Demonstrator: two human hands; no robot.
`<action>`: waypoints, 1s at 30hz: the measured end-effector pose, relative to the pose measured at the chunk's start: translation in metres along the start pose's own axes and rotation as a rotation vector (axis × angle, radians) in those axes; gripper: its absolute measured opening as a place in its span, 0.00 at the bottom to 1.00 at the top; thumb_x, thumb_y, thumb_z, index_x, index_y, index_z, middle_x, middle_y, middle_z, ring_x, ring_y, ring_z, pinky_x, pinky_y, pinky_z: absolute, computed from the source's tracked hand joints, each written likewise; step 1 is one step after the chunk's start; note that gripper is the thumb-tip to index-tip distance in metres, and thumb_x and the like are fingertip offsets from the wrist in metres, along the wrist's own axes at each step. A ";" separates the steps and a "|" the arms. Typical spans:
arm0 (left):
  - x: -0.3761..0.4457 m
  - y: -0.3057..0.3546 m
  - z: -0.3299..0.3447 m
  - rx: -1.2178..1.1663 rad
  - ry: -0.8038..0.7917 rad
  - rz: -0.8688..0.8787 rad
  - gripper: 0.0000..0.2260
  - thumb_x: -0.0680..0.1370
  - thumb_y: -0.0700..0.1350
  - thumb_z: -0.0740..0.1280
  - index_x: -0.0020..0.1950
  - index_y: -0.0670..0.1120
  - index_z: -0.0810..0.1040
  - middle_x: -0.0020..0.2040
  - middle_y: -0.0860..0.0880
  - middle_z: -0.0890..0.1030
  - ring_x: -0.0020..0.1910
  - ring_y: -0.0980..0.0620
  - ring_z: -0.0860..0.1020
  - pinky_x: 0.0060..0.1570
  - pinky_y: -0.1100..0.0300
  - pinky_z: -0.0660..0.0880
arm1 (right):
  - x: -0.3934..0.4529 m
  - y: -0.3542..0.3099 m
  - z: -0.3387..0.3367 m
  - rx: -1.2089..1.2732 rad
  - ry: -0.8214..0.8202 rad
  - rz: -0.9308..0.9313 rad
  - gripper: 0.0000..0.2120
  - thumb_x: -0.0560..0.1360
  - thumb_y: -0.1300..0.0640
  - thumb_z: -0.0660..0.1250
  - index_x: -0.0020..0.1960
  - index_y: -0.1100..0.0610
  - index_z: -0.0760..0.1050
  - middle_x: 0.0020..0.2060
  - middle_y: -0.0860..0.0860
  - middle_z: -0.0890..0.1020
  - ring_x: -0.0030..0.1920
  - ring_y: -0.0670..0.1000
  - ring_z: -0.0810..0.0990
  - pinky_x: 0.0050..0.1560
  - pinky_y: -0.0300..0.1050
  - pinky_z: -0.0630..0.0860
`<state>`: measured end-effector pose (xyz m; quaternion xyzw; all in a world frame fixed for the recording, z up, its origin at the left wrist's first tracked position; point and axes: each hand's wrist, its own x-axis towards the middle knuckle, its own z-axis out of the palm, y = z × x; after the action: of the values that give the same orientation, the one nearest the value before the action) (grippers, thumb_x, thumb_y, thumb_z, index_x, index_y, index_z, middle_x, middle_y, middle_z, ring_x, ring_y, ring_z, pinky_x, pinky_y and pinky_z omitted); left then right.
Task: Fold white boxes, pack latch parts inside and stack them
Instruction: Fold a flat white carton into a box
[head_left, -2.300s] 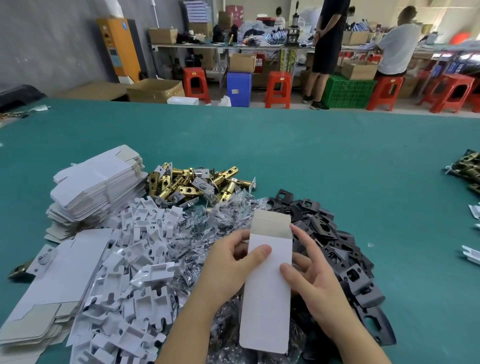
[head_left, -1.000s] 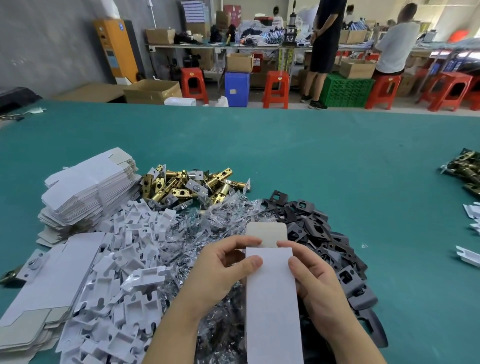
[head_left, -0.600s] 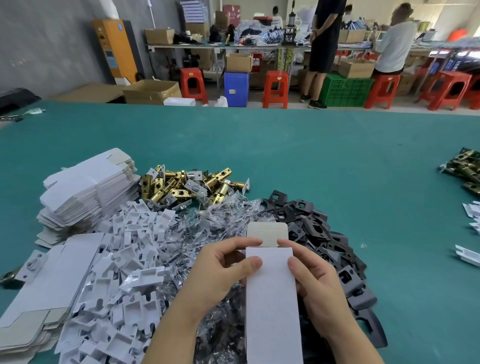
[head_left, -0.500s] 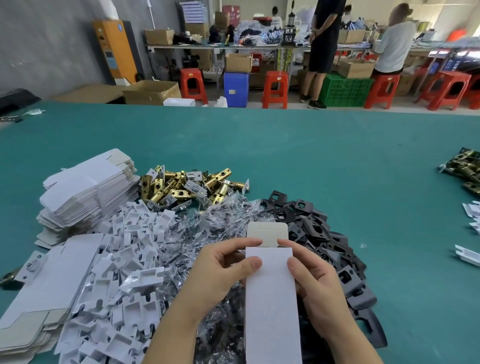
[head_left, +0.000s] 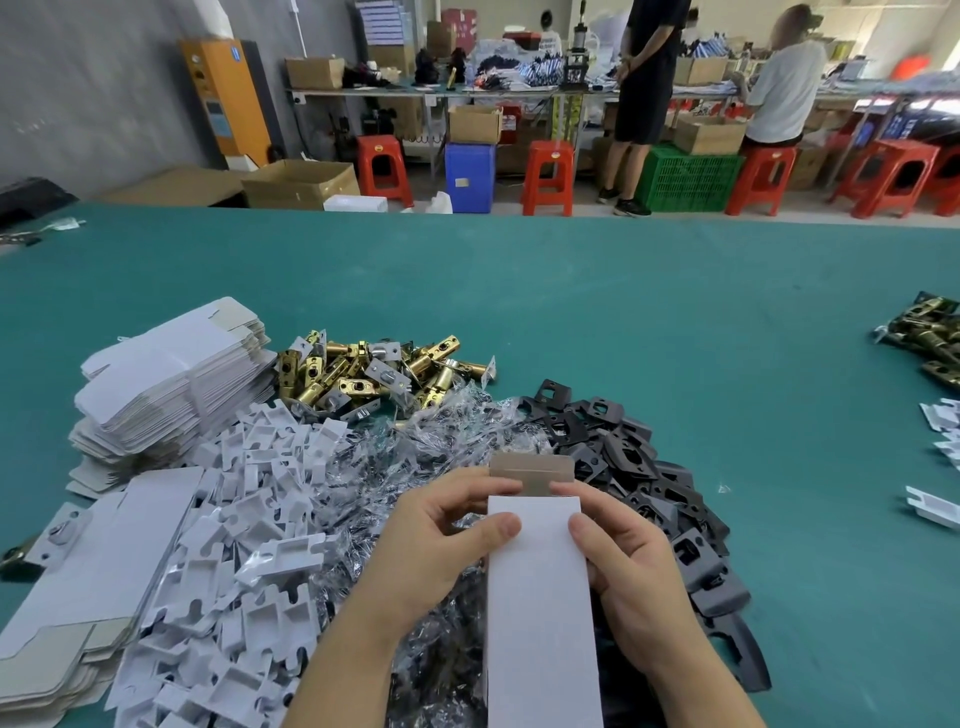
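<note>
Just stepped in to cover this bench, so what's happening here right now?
A person is folding a white box over the teal table. Both the left hand and right hand grip its top end, fingertips on the open grey flap, which is not yet tucked in. Brass latches, black plates, white inserts and flat box blanks lie in piles around it.

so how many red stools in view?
5 at least: one left of the blue bin, one right of it, one under the seated person, two far right; others may be hidden.
</note>
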<state>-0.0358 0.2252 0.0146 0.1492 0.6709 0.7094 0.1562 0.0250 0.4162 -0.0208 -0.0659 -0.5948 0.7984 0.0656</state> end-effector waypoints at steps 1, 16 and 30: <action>-0.001 0.000 0.000 0.000 0.005 0.011 0.12 0.70 0.44 0.78 0.53 0.52 0.87 0.56 0.50 0.85 0.52 0.50 0.85 0.44 0.59 0.82 | 0.000 -0.001 0.002 0.005 -0.005 -0.008 0.17 0.71 0.48 0.77 0.59 0.49 0.84 0.53 0.62 0.83 0.45 0.60 0.82 0.44 0.58 0.81; 0.001 -0.005 -0.002 0.146 0.021 0.037 0.14 0.72 0.61 0.73 0.48 0.53 0.85 0.42 0.46 0.84 0.39 0.46 0.80 0.40 0.56 0.76 | -0.002 -0.001 0.006 -0.039 -0.037 -0.047 0.09 0.77 0.56 0.71 0.57 0.51 0.83 0.55 0.55 0.85 0.46 0.53 0.85 0.40 0.45 0.82; 0.002 -0.008 -0.005 0.190 0.003 -0.025 0.08 0.73 0.52 0.74 0.51 0.55 0.87 0.48 0.52 0.87 0.45 0.52 0.84 0.41 0.58 0.78 | -0.003 0.003 0.015 -0.052 -0.037 -0.058 0.13 0.76 0.57 0.70 0.59 0.49 0.83 0.54 0.52 0.86 0.47 0.53 0.85 0.44 0.42 0.81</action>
<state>-0.0400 0.2217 0.0068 0.1538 0.7371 0.6409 0.1494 0.0255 0.4001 -0.0194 -0.0355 -0.6183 0.7815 0.0757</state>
